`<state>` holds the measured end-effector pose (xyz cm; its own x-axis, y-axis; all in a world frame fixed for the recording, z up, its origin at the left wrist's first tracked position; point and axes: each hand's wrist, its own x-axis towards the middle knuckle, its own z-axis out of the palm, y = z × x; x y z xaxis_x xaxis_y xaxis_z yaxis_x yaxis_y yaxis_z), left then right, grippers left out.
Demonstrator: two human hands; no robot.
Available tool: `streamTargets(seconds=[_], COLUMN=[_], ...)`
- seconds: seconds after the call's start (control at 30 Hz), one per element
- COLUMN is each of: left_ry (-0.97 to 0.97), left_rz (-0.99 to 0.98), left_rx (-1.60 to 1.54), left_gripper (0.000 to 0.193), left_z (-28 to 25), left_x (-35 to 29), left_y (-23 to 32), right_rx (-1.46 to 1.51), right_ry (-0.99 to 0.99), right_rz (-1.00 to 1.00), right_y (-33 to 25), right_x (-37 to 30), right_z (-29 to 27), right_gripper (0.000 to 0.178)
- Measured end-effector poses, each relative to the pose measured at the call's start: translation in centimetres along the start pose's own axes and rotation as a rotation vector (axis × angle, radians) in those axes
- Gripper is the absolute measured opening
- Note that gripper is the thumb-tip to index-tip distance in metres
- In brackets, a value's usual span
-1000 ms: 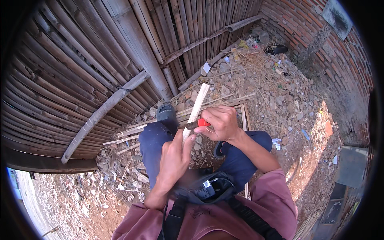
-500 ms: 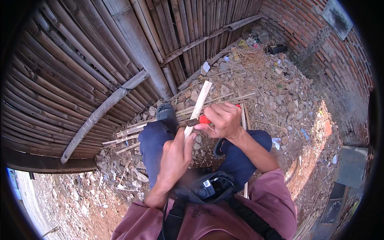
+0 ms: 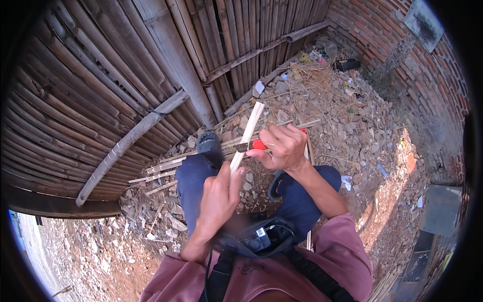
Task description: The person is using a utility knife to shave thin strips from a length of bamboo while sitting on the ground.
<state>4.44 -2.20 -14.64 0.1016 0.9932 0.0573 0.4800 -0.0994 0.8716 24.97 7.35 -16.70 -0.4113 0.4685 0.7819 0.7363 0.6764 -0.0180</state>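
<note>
My left hand (image 3: pixel 216 199) is closed round the lower end of a pale wooden strip (image 3: pixel 252 122), which slants up and away from me. A knife with a red handle (image 3: pixel 258 144) is gripped in my right hand (image 3: pixel 283 147). Its short dark blade (image 3: pixel 242 147) lies across the strip, just above my left thumb, and appears to touch it. Part of the handle is hidden by my right fingers; its red end shows past the knuckles.
More thin wooden strips (image 3: pixel 166 165) lie on the stony ground by my feet. A bamboo wall (image 3: pixel 90 100) rises at left, a brick wall (image 3: pixel 372 25) at far right. A dark open pouch (image 3: pixel 261 236) hangs at my waist. Rubble and litter (image 3: pixel 342 131) cover the ground.
My right hand and the knife have shifted slightly farther up the strip, away from my left hand. The strip has tilted a little; my left hand keeps its hold.
</note>
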Motion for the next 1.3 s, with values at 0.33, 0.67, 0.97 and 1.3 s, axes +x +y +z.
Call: streamTargets(seconds=[0.33, 0.67, 0.97, 1.3], left_ry=[0.008, 0.016, 0.035, 0.012], left_rz=[-0.014, -0.055, -0.051, -0.042], left_rx=[-0.026, -0.022, -0.036, 0.088], left_gripper=[0.024, 0.027, 0.027, 0.027], left_z=[-0.5, -1.0, -1.2, 0.5], left_x=[-0.1, -0.1, -0.2, 0.0], left_y=[-0.8, -0.6, -0.7, -2.3], right_rx=[0.010, 0.008, 0.147, 0.262], right_ry=[-0.034, -0.046, -0.102, -0.359], right_rz=[0.019, 0.018, 0.044, 0.235], right_y=[-0.6, -1.0, -1.0, 0.5], right_x=[0.4, 0.9, 1.2, 0.1], right_z=[0.6, 1.0, 0.9, 1.5], right_gripper=[0.063, 0.062, 0.059, 0.035])
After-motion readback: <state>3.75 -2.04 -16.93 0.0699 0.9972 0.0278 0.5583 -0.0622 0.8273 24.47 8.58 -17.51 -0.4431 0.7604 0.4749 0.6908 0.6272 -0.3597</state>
